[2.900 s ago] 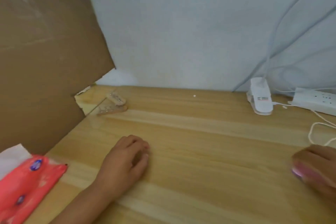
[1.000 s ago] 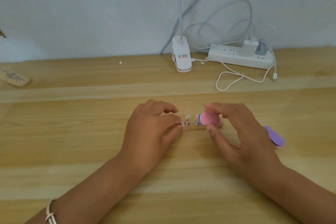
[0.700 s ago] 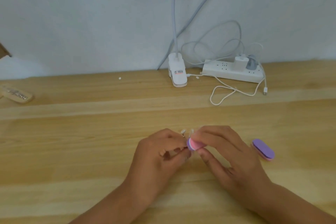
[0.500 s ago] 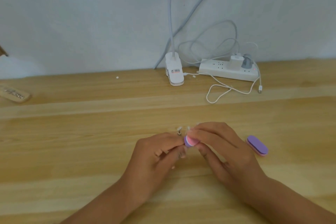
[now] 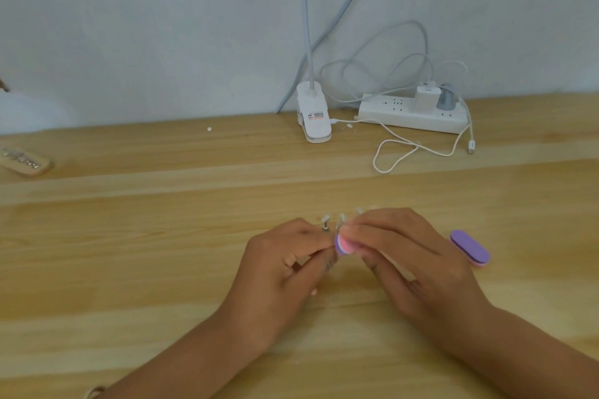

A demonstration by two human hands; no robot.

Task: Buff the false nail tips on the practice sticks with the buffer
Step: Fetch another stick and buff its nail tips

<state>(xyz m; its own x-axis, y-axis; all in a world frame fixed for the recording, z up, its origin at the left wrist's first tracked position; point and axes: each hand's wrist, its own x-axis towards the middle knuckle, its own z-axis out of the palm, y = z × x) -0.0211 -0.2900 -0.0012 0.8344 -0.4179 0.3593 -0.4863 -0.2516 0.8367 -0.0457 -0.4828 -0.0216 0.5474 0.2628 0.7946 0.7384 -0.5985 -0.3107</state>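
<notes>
My left hand point(image 5: 285, 269) pinches a practice stick; its clear false nail tips point(image 5: 325, 221) poke up above my fingers, and the stick itself is mostly hidden. My right hand point(image 5: 411, 262) grips a small pink and purple buffer point(image 5: 343, 244), pressed against the tips at the stick's right part. Both hands meet just above the wooden table point(image 5: 162, 253). A second purple buffer point(image 5: 470, 248) lies on the table to the right of my right hand. Another practice stick point(image 5: 24, 161) with tips lies at the far left.
A white lamp clip point(image 5: 313, 116) stands at the back by the wall, its neck rising out of view. A white power strip point(image 5: 411, 113) with plugged adapters and a looped white cable point(image 5: 405, 152) lies to its right.
My view swung right from the cardboard and tissue pack to the table's middle. My hands came together and lifted the stick off the table; the buffer shifted slightly along the tips.
</notes>
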